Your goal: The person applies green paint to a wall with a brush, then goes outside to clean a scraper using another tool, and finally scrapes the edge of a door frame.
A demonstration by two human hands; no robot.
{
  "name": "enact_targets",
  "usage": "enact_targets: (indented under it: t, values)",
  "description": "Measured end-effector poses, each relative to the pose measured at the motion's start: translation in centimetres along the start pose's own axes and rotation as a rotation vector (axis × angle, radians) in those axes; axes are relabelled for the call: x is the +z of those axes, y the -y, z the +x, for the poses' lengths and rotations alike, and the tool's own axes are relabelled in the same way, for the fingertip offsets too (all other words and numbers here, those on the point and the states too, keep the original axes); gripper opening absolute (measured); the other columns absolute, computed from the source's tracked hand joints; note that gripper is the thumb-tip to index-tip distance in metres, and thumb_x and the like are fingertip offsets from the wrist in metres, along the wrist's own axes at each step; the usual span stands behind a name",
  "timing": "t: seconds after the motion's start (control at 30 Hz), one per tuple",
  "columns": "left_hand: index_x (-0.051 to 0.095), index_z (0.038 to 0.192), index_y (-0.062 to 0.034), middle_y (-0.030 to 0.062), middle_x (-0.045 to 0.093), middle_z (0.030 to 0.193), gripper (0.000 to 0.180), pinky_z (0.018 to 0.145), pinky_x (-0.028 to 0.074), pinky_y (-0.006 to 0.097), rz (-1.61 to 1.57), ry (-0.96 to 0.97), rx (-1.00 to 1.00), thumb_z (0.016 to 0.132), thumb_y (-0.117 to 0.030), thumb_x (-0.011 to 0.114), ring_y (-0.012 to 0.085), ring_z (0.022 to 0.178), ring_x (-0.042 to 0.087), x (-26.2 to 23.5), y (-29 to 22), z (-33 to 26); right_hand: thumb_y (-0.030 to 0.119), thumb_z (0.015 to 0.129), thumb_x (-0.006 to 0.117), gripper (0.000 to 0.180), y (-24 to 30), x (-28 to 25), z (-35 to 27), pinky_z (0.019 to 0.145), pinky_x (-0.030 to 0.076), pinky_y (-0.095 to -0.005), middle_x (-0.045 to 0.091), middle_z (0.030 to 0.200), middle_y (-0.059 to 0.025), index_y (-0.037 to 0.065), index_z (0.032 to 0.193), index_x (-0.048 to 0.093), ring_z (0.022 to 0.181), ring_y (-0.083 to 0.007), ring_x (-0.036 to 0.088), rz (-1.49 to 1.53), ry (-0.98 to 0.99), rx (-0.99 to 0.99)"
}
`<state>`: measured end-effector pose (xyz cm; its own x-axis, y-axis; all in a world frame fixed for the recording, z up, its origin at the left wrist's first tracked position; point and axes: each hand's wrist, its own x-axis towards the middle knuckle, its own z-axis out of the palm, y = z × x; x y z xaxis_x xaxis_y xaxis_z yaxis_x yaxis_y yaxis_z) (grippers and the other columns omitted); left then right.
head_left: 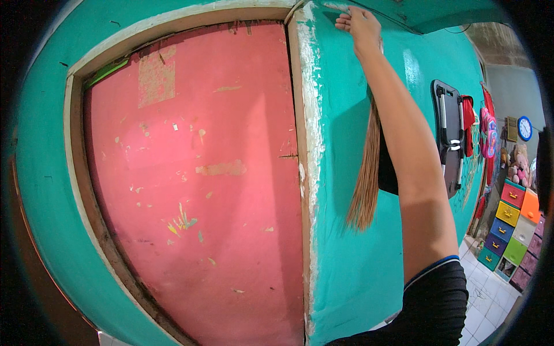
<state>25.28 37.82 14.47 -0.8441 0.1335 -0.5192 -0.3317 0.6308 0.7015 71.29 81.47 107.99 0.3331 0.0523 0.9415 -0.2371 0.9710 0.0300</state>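
- Your right arm rises from the lower edge, its black sleeve closest to you.
- A stick broom [365,184] hangs bristles-down against the teal wall [346,242], just beside your forearm.
- Your right hand [360,26] is up high, fingers together, pressed on the wall above the broom; whether it grips the broom, you cannot tell.
- The pink door [196,173] stands left.
- Coloured drawers [511,228] sit far right.
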Motion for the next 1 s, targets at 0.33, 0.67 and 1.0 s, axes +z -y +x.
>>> enact_targets:
  t: [0.33,0.67,1.0]
  values:
    - [0.071,0.088,0.0001,0.0164,0.069,0.076,0.066,0.066,0.052,0.049,0.024,-0.032,0.016,0.091,-0.058,0.041,0.0348,0.069,0.066,2.1,7.0,1.9,0.012,0.094,0.055,0.026,-2.5,1.3,1.8,0.061,0.059,-0.0343,0.064,0.087,-0.0189,-0.010,0.108,0.055,0.069,-0.0243,0.067,-0.013,-0.040,-0.037]
    - [0.070,0.089,0.0020,0.0153,0.068,0.073,0.065,0.061,0.051,0.046,-0.145,-0.029,0.064,0.091,-0.057,0.044,0.0321,0.065,0.064,2.8,4.5,0.0,0.022,0.093,0.055,0.028,-5.3,1.5,5.1,0.047,0.052,-0.0325,0.062,0.072,-0.0131,-0.003,0.107,0.059,0.052,-0.0206,0.060,0.004,-0.088,0.011]
    - [0.070,0.089,0.0040,0.0143,0.066,0.070,0.064,0.057,0.050,0.043,-0.185,-0.010,0.063,0.091,-0.055,0.047,0.0295,0.061,0.061,2.6,2.3,-1.7,0.020,0.093,0.049,0.025,-1.5,1.1,2.6,0.046,0.053,-0.0342,0.061,0.069,-0.0134,-0.003,0.094,0.058,0.051,-0.0221,0.060,-0.231,-0.076,0.094]
